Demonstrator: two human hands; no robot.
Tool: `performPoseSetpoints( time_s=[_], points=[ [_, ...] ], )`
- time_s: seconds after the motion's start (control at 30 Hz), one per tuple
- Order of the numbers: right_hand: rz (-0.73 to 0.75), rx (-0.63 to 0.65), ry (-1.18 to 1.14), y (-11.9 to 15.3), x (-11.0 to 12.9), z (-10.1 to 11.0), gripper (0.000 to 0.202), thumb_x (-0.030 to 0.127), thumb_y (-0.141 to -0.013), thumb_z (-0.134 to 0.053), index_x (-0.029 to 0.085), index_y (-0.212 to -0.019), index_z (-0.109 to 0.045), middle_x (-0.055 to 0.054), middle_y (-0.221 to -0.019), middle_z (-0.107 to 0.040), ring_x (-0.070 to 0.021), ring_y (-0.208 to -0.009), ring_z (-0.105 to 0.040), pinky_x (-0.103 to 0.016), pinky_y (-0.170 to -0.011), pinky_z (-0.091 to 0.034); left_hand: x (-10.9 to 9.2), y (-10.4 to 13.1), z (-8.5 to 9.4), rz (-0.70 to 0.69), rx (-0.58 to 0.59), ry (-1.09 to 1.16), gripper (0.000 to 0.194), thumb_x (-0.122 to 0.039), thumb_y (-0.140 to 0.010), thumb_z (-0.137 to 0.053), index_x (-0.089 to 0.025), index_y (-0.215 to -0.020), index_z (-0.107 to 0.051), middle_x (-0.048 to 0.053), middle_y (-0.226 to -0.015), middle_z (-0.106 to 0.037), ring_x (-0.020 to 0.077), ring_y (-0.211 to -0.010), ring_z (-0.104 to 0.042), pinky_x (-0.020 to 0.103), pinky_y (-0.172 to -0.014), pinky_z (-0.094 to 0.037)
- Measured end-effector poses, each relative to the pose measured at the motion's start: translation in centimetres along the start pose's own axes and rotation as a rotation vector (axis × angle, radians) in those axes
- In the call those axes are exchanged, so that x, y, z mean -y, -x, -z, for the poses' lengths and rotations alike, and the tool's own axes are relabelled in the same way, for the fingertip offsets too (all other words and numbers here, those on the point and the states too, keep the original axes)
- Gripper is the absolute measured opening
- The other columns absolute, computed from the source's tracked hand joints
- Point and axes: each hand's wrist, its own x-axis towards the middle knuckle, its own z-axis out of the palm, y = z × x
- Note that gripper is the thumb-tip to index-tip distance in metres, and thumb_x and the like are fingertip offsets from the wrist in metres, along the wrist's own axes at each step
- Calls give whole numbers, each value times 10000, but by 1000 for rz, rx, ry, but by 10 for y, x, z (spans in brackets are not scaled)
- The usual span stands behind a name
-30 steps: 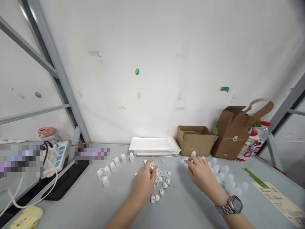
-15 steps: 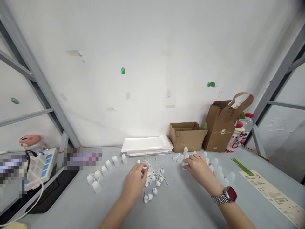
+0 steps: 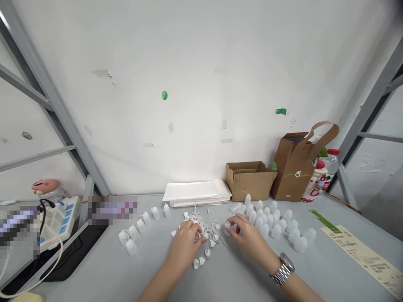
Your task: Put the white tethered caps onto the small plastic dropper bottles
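My right hand (image 3: 248, 237) pinches a small translucent white plastic bottle (image 3: 227, 225) between thumb and fingers, a little above the table, right of the pile. My left hand (image 3: 185, 243) curls over a pile of white caps with thin cords (image 3: 211, 230); its thumb and fingers are drawn together, and what they grip is hidden. Three loose caps (image 3: 201, 261) lie in front of the pile. To the right of my right hand, several uncapped translucent bottles (image 3: 276, 231) are grouped. A row of several capped bottles (image 3: 140, 225) stands to the left.
White flat envelopes (image 3: 197, 193), an open cardboard box (image 3: 251, 184) and a brown paper bag (image 3: 291, 172) line the wall. Bottles (image 3: 315, 180) stand beside the bag. A printed paper strip (image 3: 362, 256) lies right. A power strip (image 3: 67, 218) and a black mat (image 3: 74, 251) are left.
My right hand has moved left from the bottle group, carrying one small bottle towards the pile. My left hand has shifted slightly right and down over the caps.
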Motion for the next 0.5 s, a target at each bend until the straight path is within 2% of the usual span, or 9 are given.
performPoseSetpoints(
  time_s=[0.2,0.37,0.5],
  points=[
    [-19,8,32,2,5,-2,129,195,-790,-475,185,-870,-576,-57,-878,-603,-180,-693,-578,-288,-646,-435,1,0,-2,-11,-36,99,140,-149,-739,-499,-217,-706,-617,34,-833,-560,214,-891,-527,329,-757,-414],
    [-118,26,-127,12,27,-7,110,293,-811,-448,209,-848,-508,15,-618,-586,-166,-564,-557,-251,-538,-383,1,-3,1,0,-136,236,98,-169,-716,-525,-218,-672,-597,42,-875,-588,228,-921,-534,372,-832,-401],
    [-96,79,-245,22,41,-15,120,311,-824,-434,220,-849,-507,30,-617,-574,-145,-553,-541,-231,-529,-370,1,-6,3,21,-168,280,118,-205,-772,-460,-225,-752,-575,25,-819,-648,216,-868,-574,377,-832,-403]
  ],
)
